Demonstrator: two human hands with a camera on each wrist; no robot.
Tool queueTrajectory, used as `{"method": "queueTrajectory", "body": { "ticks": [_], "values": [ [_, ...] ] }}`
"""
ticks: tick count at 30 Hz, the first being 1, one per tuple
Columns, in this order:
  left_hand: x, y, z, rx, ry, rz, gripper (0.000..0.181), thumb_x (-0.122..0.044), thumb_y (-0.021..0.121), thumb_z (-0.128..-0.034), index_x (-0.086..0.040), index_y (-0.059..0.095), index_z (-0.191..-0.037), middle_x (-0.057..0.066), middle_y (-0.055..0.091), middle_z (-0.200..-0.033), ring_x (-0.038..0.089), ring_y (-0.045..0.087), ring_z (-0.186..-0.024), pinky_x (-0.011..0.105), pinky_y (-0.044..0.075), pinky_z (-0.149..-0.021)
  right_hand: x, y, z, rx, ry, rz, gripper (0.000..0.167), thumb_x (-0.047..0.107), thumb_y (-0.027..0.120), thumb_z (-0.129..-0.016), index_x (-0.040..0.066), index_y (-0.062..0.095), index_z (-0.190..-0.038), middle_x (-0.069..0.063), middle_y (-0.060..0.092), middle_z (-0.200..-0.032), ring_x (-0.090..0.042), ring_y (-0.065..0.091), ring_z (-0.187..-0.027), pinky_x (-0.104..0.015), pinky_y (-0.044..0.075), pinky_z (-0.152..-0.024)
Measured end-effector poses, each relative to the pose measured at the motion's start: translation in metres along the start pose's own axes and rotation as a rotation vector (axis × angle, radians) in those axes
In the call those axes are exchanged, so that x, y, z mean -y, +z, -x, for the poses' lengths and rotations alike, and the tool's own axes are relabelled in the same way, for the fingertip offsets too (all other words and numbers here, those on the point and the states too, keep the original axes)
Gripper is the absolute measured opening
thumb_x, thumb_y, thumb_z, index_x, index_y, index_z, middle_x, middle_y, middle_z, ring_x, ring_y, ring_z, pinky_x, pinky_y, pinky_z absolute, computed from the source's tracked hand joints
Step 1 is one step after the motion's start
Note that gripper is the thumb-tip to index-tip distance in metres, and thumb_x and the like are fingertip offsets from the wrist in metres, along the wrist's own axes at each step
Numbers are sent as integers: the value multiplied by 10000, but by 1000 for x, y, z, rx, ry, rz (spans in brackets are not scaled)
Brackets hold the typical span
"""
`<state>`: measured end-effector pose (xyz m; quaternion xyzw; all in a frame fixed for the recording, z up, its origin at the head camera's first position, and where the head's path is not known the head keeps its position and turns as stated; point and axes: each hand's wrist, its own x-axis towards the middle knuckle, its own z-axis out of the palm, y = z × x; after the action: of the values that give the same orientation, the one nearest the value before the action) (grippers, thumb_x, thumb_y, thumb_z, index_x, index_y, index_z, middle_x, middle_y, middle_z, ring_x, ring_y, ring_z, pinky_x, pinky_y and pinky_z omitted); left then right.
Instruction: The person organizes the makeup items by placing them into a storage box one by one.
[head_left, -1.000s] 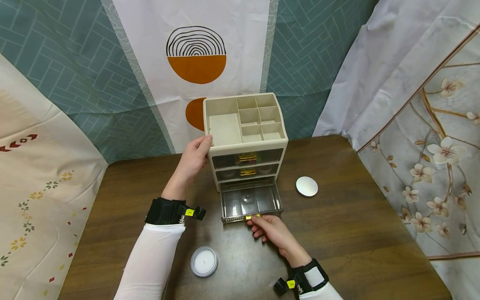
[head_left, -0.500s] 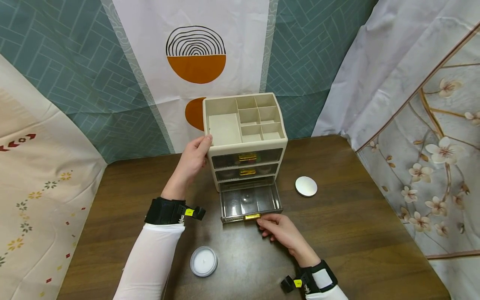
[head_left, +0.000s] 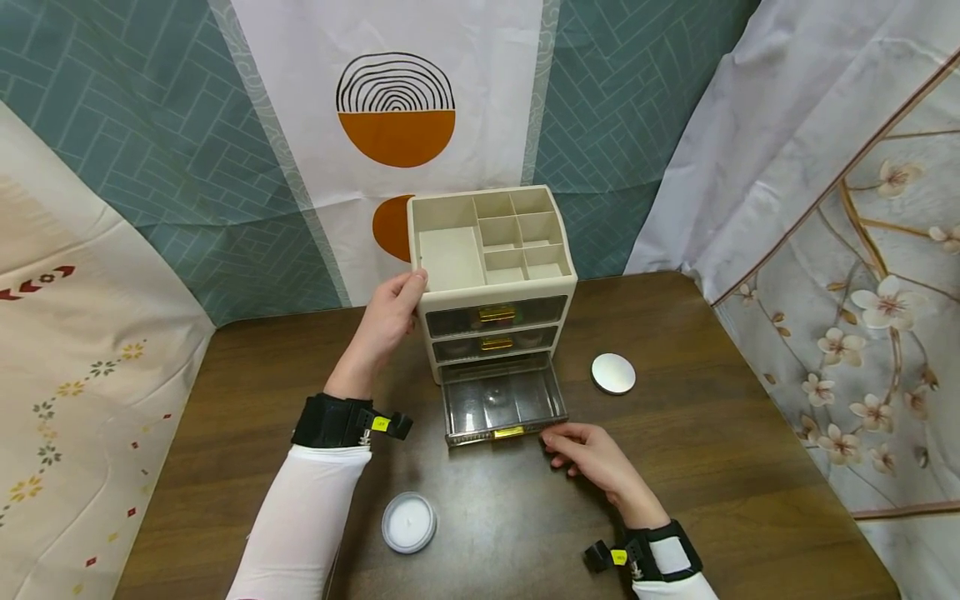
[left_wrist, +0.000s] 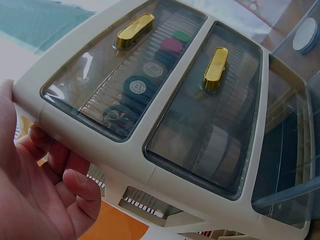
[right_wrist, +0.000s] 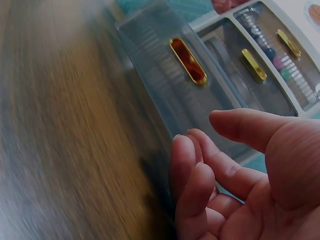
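Note:
A cream desktop drawer organizer [head_left: 491, 293] stands at the back of the table, its divided top bare. My left hand [head_left: 384, 321] grips its left side, thumb over the top front corner and fingers against the side wall. The smoky clear bottom drawer [head_left: 487, 408] is pulled out and holds nothing. Just right of its gold handle [head_left: 508, 432], my right hand [head_left: 592, 458] hovers with loosely curled fingers and nothing between thumb and fingers. In the left wrist view, round coloured things [left_wrist: 136, 86] with labels show through the closed top drawer [left_wrist: 92, 75]; the middle drawer [left_wrist: 200, 130] holds pale round things.
A white candle in a round glass jar [head_left: 408, 523] sits near the front of the wooden table [head_left: 720, 467]. To the organizer's right lies a silver round lid [head_left: 613, 373]. Patterned cloths hang behind the table and at both sides.
My right hand has let go of the bottom drawer's gold handle and moved to the right, away from it. The drawer stays out. My left hand keeps its grip on the organizer.

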<state>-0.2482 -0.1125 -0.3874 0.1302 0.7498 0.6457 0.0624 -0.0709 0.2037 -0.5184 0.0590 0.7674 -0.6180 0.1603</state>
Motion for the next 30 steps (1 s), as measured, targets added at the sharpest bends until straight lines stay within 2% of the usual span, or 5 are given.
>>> {"method": "queueTrajectory", "body": {
  "ticks": [7,15,22,26,30],
  "values": [
    [-1,2,0,-2,4,8,505,-443,474,-1143,21,648,-1241,64,562,-939,184,420,-695,263,346,-627,-2,-24,6,-75,31,64,350,217,675,-1063,-59,709,-1274,-116,750,-1113,-176,700,-877,-288,528,-669],
    [-2,3,0,-7,11,6,499,-451,481,-1139,13,651,-1211,54,555,-913,179,420,-683,264,354,-626,8,-70,7,-197,50,139,368,259,679,-1069,-35,684,-1291,-141,736,-1176,-223,713,-979,-363,551,-767],
    [-1,3,0,-9,12,4,499,-454,479,-1140,6,652,-1224,53,551,-909,176,416,-671,267,350,-622,19,-97,-8,-420,-5,319,415,351,722,-1038,-7,668,-1239,-140,711,-1047,-261,653,-899,-341,527,-717],
    [-1,2,0,-14,12,-8,502,-458,478,-1140,6,650,-1221,67,536,-914,183,415,-674,273,353,-625,20,-102,-23,-531,-78,497,579,407,777,-984,-2,614,-1359,-227,671,-1233,-388,620,-1102,-493,515,-877],
    [-1,2,1,-14,15,-17,510,-465,473,-1140,6,651,-1222,76,531,-922,181,419,-673,276,357,-626,16,-103,-39,-511,-88,607,872,440,834,-925,-20,443,-1554,-354,474,-1490,-569,432,-1353,-708,409,-1041]
  ]
}}
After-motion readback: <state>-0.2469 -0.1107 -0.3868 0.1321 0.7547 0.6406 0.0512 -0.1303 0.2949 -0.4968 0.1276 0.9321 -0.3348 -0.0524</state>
